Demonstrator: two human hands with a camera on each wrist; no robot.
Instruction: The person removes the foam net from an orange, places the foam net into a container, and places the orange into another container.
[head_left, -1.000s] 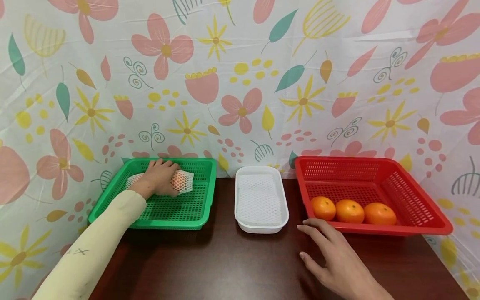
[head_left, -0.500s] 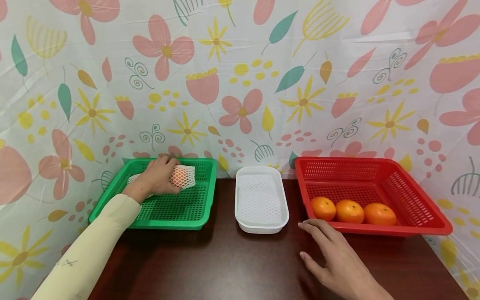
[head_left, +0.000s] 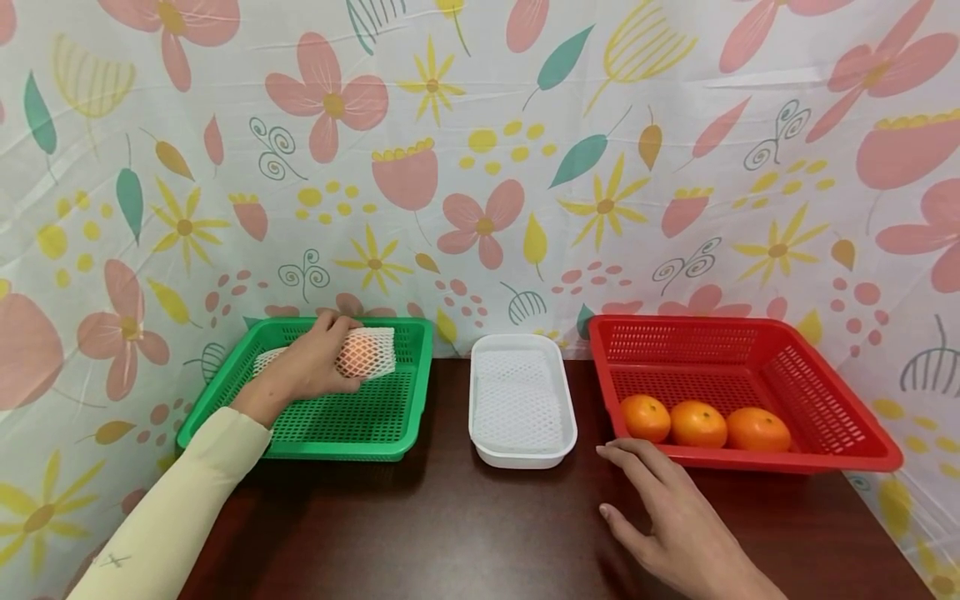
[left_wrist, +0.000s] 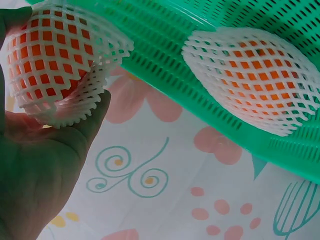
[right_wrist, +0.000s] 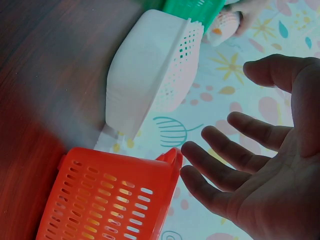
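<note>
My left hand [head_left: 318, 358] grips an orange fruit in a white foam net [head_left: 363, 354] above the green basket [head_left: 345, 457]. In the left wrist view, thumb and fingers wrap the netted fruit [left_wrist: 55, 60] from both sides. A second netted fruit [left_wrist: 260, 75] lies in the basket, mostly behind my hand in the head view. My right hand [head_left: 667, 517] hovers with spread, relaxed fingers near the front left corner of the red basket [head_left: 840, 461], holding nothing. Three bare oranges [head_left: 698, 423] sit in a row along that basket's front side.
Between the two baskets stands a white plastic tray [head_left: 522, 458] with a perforated insert [head_left: 521, 396]. All of them rest on a dark brown table [head_left: 450, 525]. A flower-patterned cloth [head_left: 480, 125] hangs right behind them.
My left hand has lifted the netted fruit slightly and shifted it a little to the right. The right hand has stayed in place.
</note>
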